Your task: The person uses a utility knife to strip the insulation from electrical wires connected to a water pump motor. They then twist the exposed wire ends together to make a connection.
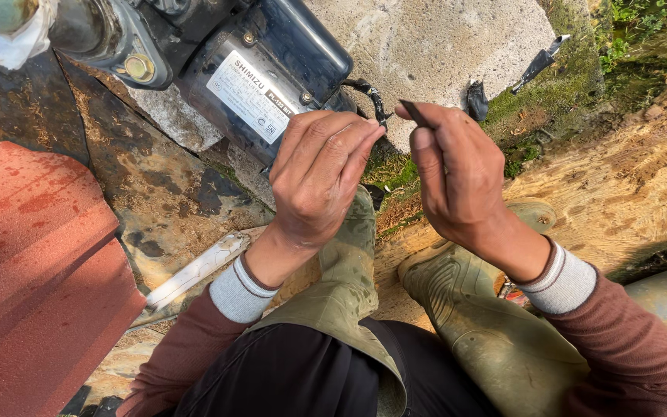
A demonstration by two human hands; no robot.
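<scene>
Your left hand (319,174) is closed, and its fingertips pinch the end of a thin black wire (370,96). The wire comes out of the dark pump motor (272,69) just up and left of your pinch. Your right hand (457,174) is closed too, and it holds a small dark strip (414,113) right next to the wire end. It may be tape, but it is too small to tell.

The wire looks light and bendy, and a little springy, so it may curl back if you let go. Its end looks thin, so a hard pull could hurt it. Hold it close to the tip, as you do now.

There is little room above your pinch: the motor and the rough gray concrete block (441,38) are close. Below your hands are your knees and green rubber boots (457,286). A small dark tool (538,62) lies on the moss, well apart to the right.
</scene>
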